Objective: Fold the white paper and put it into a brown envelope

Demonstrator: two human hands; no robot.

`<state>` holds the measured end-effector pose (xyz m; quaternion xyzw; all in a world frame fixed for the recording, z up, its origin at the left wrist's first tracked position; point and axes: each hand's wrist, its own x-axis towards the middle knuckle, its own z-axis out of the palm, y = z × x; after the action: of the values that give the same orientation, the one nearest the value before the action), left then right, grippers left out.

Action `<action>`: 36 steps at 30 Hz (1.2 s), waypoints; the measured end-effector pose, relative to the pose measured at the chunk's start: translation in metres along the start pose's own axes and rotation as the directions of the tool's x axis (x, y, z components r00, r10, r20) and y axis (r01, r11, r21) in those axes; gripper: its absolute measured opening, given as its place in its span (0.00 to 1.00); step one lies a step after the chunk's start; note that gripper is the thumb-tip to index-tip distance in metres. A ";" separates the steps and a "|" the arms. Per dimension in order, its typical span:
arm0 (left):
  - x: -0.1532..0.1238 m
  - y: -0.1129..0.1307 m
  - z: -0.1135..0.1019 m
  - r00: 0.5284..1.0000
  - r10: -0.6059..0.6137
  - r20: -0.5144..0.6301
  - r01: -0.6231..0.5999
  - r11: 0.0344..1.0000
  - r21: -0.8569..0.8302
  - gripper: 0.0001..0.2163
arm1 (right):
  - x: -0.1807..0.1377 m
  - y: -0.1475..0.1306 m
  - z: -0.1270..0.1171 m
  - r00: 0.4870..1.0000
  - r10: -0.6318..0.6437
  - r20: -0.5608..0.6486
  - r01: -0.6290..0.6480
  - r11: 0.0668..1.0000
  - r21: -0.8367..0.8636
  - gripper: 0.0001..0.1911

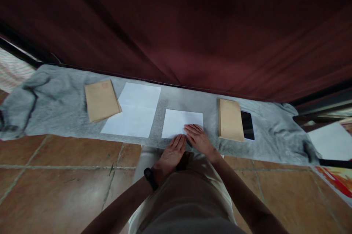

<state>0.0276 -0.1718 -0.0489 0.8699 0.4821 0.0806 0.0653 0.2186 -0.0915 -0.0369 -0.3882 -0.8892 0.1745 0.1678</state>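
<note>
A white sheet of paper [178,119], seemingly folded in half, lies in front of me on the grey cloth [211,118]. My left hand [172,150], with a black band on its wrist, rests its stretched fingers at the sheet's near edge. Beside it, my right hand [198,139] lies flat over the sheet's near right corner, fingers extended. Neither hand grips anything that I can see. To the left is a larger white sheet [137,111] with a faint crease across its middle.
A stack of brown envelopes [100,101] overlaps the larger sheet's left side. More brown envelopes [230,119] lie at the right, against a dark phone [247,125]. A dark red curtain [176,32] hangs behind the cloth-covered surface. Tiled floor [68,182] shows below.
</note>
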 end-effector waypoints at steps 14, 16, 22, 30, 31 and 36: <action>-0.001 0.007 -0.010 0.996 0.080 0.034 -0.084 0.986 0.146 0.25 | 0.047 0.025 0.010 0.993 0.105 -0.060 -0.108 0.993 -0.052 0.23; 0.000 0.007 -0.008 0.995 0.095 0.031 -0.099 0.975 0.201 0.24 | 0.051 0.028 0.011 0.991 0.114 -0.066 -0.118 0.991 -0.065 0.23; -0.001 0.007 -0.006 0.994 0.100 0.031 -0.104 0.971 0.216 0.25 | 0.061 0.028 0.012 0.984 0.163 -0.073 -0.169 0.982 -0.085 0.25; 0.000 0.009 -0.007 0.999 0.042 0.012 -0.044 0.989 0.141 0.22 | 0.029 0.004 0.014 0.992 0.109 -0.057 -0.113 0.990 -0.084 0.24; 0.000 0.008 -0.007 1.000 0.027 -0.007 -0.026 0.991 0.128 0.21 | 0.023 0.000 0.014 0.994 0.105 -0.040 -0.108 0.990 -0.093 0.24; 0.015 0.002 -0.016 0.993 -0.034 -0.114 0.036 0.999 0.020 0.18 | 0.011 -0.008 0.014 0.988 0.151 -0.031 -0.154 0.978 -0.142 0.24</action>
<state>0.0342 -0.1593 -0.0314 0.8561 0.5010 0.1236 0.0295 0.2008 -0.0912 -0.0439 -0.4679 -0.8655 0.1182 0.1341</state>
